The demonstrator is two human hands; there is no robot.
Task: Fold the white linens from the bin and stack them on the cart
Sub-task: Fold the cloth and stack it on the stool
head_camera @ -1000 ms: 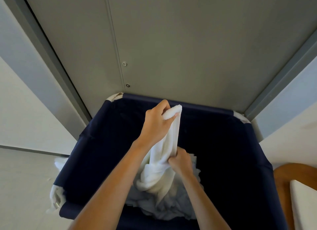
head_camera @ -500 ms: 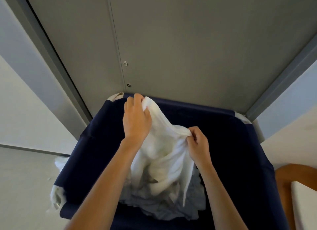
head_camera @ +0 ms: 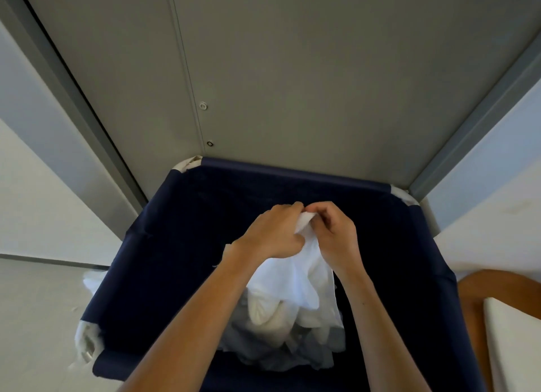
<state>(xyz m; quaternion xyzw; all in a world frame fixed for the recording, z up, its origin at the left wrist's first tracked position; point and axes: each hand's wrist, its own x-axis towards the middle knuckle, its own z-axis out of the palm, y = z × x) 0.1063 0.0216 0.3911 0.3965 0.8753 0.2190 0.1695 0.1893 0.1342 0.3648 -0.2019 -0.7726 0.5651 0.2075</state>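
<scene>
A dark navy fabric bin [head_camera: 164,262] stands below me against a grey wall. Above its middle I hold up a white linen [head_camera: 295,286]. My left hand [head_camera: 272,233] and my right hand [head_camera: 336,233] grip its top edge side by side, fingertips almost touching. The cloth hangs bunched down from both hands into the bin. More crumpled white linens [head_camera: 281,347] lie in a heap at the bottom, partly hidden by my forearms.
A grey panelled wall [head_camera: 292,69] rises right behind the bin. At the lower right are a curved wooden edge [head_camera: 474,301] and a white flat surface [head_camera: 515,342]. White cloth [head_camera: 87,342] pokes out at the bin's front left corner.
My hands came together: the left moved right and down, the right moved up and left. The linen, spread between them half a second ago, now hangs bunched from one point.
</scene>
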